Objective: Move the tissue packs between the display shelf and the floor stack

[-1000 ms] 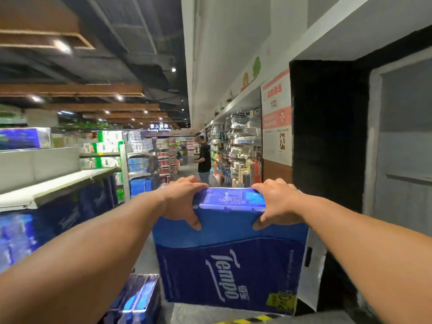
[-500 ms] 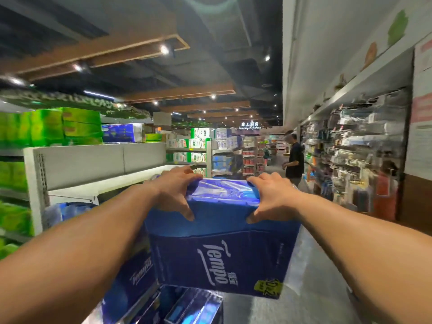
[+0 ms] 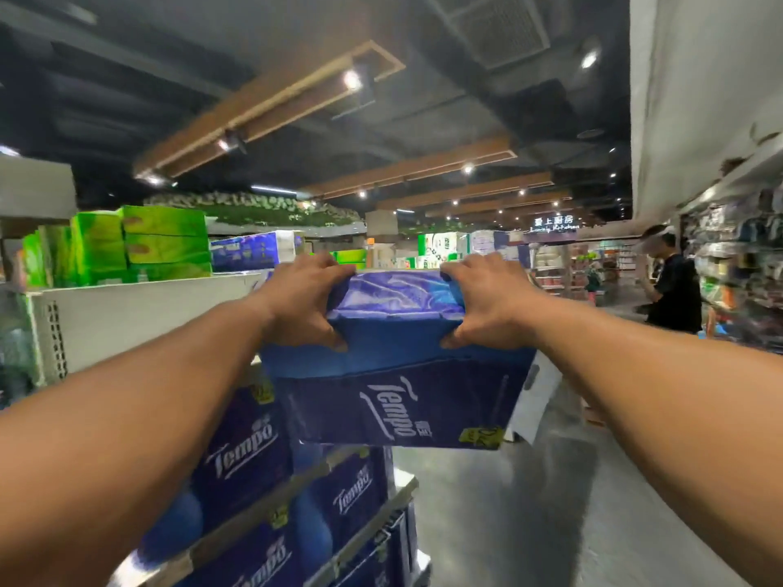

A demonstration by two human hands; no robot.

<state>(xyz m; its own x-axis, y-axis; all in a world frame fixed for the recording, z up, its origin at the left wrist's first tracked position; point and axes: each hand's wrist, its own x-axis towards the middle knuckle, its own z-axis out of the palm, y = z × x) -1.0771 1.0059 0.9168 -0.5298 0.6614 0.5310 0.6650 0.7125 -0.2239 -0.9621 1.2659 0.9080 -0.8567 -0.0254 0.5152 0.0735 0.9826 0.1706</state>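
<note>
I hold a large blue Tempo tissue pack in the air at chest height. My left hand grips its top left edge, fingers over the top and thumb on the front. My right hand grips the top right edge the same way. The pack hangs beside and above the display shelf at lower left, whose tiers hold more blue Tempo packs.
Green tissue packs stand on top of the white shelf unit at left. A person in black stands in the aisle at right, beside racks of hanging goods. Grey floor lies to the right of the shelf.
My view has swung left toward the display shelf. The pack, still gripped by both hands, has come up and over beside the shelved Tempo packs.
</note>
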